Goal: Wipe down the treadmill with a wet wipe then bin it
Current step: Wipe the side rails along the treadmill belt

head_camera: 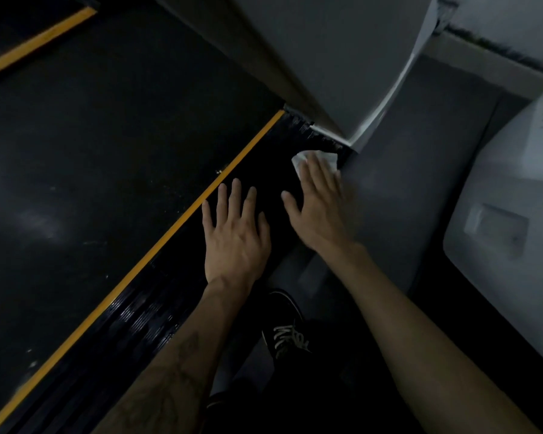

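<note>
The treadmill's black belt (pixel 91 158) fills the left of your view, a broad dark surface with a few pale scuffs and specks on it. A yellow stripe (pixel 182 214) runs along its right edge from the bottom left up toward the middle of the frame, and a second yellow stripe (pixel 38 42) crosses the top left corner. Just right of the near stripe lies the black ribbed side rail (pixel 157 311), glossy in places. At its far end stands the grey upright housing (pixel 326 57) of the machine, with grey floor (pixel 420 145) to its right and a pale grey moulded cover (pixel 508 220) at the right edge.

Your left hand (pixel 235 239) lies flat on the side rail, palm down, fingers straight and spread, gripping nothing. Your right hand (pixel 320 208) is further up the rail, near its outer edge, also palm down with fingers extended; its fingertips press on the white wet wipe (pixel 301 161), which sits crumpled on the rail close to the base of the upright. The fingers are laid over the wipe, not curled round it. The right hand's outer edge is blurred.

Below your forearms, a black shoe (pixel 287 327) with white laces stands on the floor beside the rail.
</note>
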`<control>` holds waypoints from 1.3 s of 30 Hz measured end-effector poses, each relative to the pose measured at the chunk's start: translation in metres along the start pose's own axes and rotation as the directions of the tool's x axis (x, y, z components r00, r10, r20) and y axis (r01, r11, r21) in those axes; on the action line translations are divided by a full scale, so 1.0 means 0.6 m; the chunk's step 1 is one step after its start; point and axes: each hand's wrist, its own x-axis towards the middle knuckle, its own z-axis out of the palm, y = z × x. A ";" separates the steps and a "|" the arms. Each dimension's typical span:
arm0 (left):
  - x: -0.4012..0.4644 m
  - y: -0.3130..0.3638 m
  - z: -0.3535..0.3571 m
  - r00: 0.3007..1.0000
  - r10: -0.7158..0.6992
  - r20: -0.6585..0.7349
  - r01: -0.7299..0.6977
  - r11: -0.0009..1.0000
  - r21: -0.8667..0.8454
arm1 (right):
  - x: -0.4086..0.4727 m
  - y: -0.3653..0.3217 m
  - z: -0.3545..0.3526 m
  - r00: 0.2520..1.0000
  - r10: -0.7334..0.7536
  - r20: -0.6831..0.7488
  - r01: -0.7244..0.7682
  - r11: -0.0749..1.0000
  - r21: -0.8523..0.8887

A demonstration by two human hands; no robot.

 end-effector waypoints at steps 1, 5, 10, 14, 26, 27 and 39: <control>0.001 0.001 0.000 1.000 0.001 -0.004 -0.001 1.000 0.001 | 0.004 0.003 0.000 1.000 -0.020 -0.005 0.020 1.000 -0.004; 0.002 0.004 -0.003 1.000 0.000 -0.015 0.000 1.000 -0.005 | 0.070 0.048 -0.028 0.998 -0.008 0.058 0.011 0.998 -0.065; 0.000 0.002 -0.003 1.000 0.002 -0.008 -0.002 1.000 -0.004 | 0.023 0.022 -0.007 0.998 0.011 0.062 -0.007 0.998 -0.062; 0.003 0.005 -0.003 1.000 0.005 -0.015 -0.005 1.000 -0.007 | 0.056 0.040 -0.021 0.997 0.048 0.059 -0.043 0.995 -0.086; 0.006 0.001 -0.003 1.000 0.003 -0.021 -0.003 1.000 -0.009 | 0.070 0.050 -0.028 0.998 0.032 0.053 -0.029 0.997 -0.070; 0.006 0.000 -0.003 1.000 0.002 -0.016 -0.003 1.000 -0.005 | 0.063 0.047 -0.027 0.998 0.046 0.050 -0.043 0.997 -0.063; 0.002 0.004 -0.005 1.000 -0.005 -0.010 0.005 1.000 -0.019 | 0.044 0.018 -0.016 0.998 0.064 0.014 -0.063 0.996 -0.067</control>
